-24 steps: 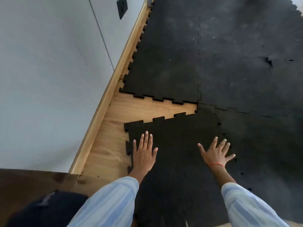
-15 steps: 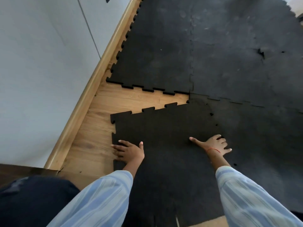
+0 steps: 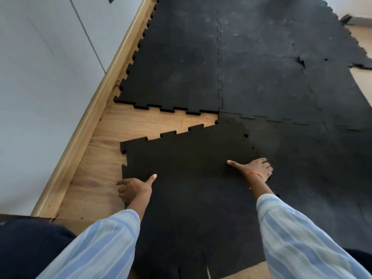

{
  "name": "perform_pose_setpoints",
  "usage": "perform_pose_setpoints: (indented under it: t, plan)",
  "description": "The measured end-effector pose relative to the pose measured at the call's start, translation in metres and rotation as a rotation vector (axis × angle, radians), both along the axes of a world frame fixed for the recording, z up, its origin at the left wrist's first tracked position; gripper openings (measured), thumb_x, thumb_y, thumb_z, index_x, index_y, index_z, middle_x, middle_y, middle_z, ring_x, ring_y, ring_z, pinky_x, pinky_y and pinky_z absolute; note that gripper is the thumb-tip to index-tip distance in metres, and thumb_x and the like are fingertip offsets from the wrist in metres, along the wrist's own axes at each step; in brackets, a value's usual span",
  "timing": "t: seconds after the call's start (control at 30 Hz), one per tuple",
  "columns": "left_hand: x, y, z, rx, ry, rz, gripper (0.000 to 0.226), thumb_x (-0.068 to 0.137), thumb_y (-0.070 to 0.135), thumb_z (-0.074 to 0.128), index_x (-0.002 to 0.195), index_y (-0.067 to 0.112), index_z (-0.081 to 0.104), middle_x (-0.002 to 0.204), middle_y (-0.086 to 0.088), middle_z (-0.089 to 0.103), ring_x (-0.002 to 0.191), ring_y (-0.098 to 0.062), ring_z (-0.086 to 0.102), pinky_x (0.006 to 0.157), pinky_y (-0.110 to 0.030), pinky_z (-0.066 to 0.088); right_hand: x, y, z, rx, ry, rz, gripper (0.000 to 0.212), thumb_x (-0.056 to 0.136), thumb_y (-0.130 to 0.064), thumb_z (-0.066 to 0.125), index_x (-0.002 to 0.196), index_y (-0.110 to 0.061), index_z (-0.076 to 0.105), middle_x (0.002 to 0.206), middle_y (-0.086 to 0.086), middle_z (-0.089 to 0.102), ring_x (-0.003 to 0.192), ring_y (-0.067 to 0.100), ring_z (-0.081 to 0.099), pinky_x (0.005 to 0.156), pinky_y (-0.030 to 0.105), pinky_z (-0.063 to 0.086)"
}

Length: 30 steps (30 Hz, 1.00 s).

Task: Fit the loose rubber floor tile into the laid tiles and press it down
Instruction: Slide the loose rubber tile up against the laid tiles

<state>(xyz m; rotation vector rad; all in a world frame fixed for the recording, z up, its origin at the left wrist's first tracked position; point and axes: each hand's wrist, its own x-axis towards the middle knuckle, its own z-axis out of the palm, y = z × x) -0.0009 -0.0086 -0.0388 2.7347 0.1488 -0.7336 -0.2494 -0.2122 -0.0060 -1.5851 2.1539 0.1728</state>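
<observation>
Loose rubber tile (image 3: pixel 187 178) lies askew at frame centre. Left hand (image 3: pixel 133 188) grips its left edge; right hand (image 3: pixel 256 169) presses flat on the seam — recommend rotating tabs square against laid tiles (image 3: pixel 177 67) before pressing.

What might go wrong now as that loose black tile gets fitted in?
The loose tile sits skewed: a wedge of wooden floor shows between its teeth and the laid tile ahead, so pressing now could jam tabs misaligned. Its right edge seems to overlap the neighbouring tile under the right hand, risking a raised seam. The left hand curls around the edge and could get pinched.
</observation>
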Motion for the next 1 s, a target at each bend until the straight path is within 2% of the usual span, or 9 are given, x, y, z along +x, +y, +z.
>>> perform_pose_setpoints:
  t: [0.1, 0.2, 0.3, 0.37, 0.47, 0.67, 0.8, 0.93, 1.0]
  plan:
    - [0.01, -0.001, 0.0, -0.01, 0.041, 0.079, 0.108, 0.065, 0.06, 0.077, 0.137, -0.006, 0.031, 0.129, -0.029, 0.044, 0.112, -0.04, 0.049, 0.093, -0.047, 0.046, -0.004, -0.01, 0.006, -0.011, -0.136, -0.166, 0.13, 0.048, -0.075, 0.075, 0.139, 0.005, 0.029, 0.142, 0.025, 0.036, 0.132, 0.04, 0.03, 0.105, 0.046, 0.04]
    - [0.019, -0.001, 0.002, -0.018, 0.085, 0.111, 0.095, 0.064, 0.059, 0.079, 0.124, -0.005, 0.044, 0.122, -0.026, 0.051, 0.107, -0.038, 0.052, 0.088, -0.045, 0.048, -0.003, -0.018, 0.013, -0.011, -0.246, -0.324, 0.119, 0.055, -0.067, 0.078, 0.14, 0.002, 0.03, 0.145, 0.023, 0.036, 0.133, 0.039, 0.03, 0.108, 0.047, 0.035]
    - [0.027, -0.002, 0.008, -0.035, 0.11, 0.127, 0.095, 0.061, 0.056, 0.082, 0.124, -0.005, 0.046, 0.122, -0.023, 0.054, 0.108, -0.036, 0.053, 0.081, -0.043, 0.047, 0.0, -0.021, 0.022, -0.011, -0.28, -0.404, 0.117, 0.058, -0.067, 0.077, 0.14, 0.002, 0.03, 0.145, 0.021, 0.038, 0.133, 0.037, 0.032, 0.108, 0.043, 0.028]
    - [0.033, -0.005, 0.013, -0.058, 0.108, 0.138, 0.094, 0.061, 0.053, 0.084, 0.124, -0.005, 0.046, 0.123, -0.023, 0.054, 0.109, -0.037, 0.054, 0.083, -0.044, 0.048, 0.002, -0.024, 0.026, -0.014, -0.326, -0.454, 0.116, 0.058, -0.067, 0.076, 0.141, 0.001, 0.03, 0.145, 0.02, 0.039, 0.134, 0.037, 0.032, 0.109, 0.044, 0.028]
    - [0.044, -0.013, 0.019, -0.115, 0.065, 0.143, 0.092, 0.061, 0.049, 0.086, 0.124, -0.004, 0.045, 0.124, -0.023, 0.053, 0.111, -0.038, 0.054, 0.089, -0.047, 0.049, 0.01, -0.029, 0.033, -0.023, -0.4, -0.507, 0.117, 0.057, -0.069, 0.075, 0.142, -0.002, 0.029, 0.145, 0.019, 0.039, 0.133, 0.038, 0.033, 0.108, 0.047, 0.031]
    - [0.094, -0.039, 0.045, -0.199, -0.015, 0.086, 0.094, 0.062, 0.053, 0.083, 0.128, -0.001, 0.045, 0.127, -0.019, 0.052, 0.114, -0.036, 0.052, 0.084, -0.042, 0.046, 0.035, -0.046, 0.04, -0.042, -0.572, -0.518, 0.113, 0.059, -0.063, 0.078, 0.143, -0.005, 0.028, 0.141, 0.018, 0.041, 0.126, 0.037, 0.041, 0.103, 0.047, 0.042]
    - [0.139, -0.066, 0.067, -0.269, -0.05, -0.03, 0.103, 0.062, 0.057, 0.081, 0.139, 0.003, 0.038, 0.136, -0.018, 0.049, 0.121, -0.036, 0.051, 0.096, -0.044, 0.045, 0.054, -0.051, 0.04, -0.016, -0.665, -0.52, 0.104, 0.064, -0.051, 0.08, 0.142, -0.005, 0.029, 0.14, 0.018, 0.043, 0.125, 0.037, 0.043, 0.101, 0.047, 0.042]
    - [0.173, -0.079, 0.084, -0.193, 0.005, -0.306, 0.113, 0.061, 0.057, 0.081, 0.146, 0.005, 0.028, 0.145, -0.019, 0.039, 0.129, -0.037, 0.043, 0.1, -0.046, 0.041, 0.073, -0.033, 0.029, 0.035, -0.718, -0.396, 0.076, 0.075, -0.039, 0.077, 0.133, -0.002, 0.045, 0.131, 0.016, 0.052, 0.117, 0.037, 0.051, 0.065, 0.041, 0.047]
    - [0.169, -0.077, 0.079, -0.072, 0.18, -0.555, 0.119, 0.058, 0.059, 0.083, 0.148, 0.006, 0.026, 0.151, -0.018, 0.033, 0.135, -0.036, 0.036, 0.103, -0.046, 0.037, 0.081, -0.018, 0.02, -0.011, -0.626, -0.186, 0.064, 0.081, -0.038, 0.072, 0.126, 0.002, 0.052, 0.128, 0.018, 0.057, 0.116, 0.038, 0.054, 0.065, 0.044, 0.051]
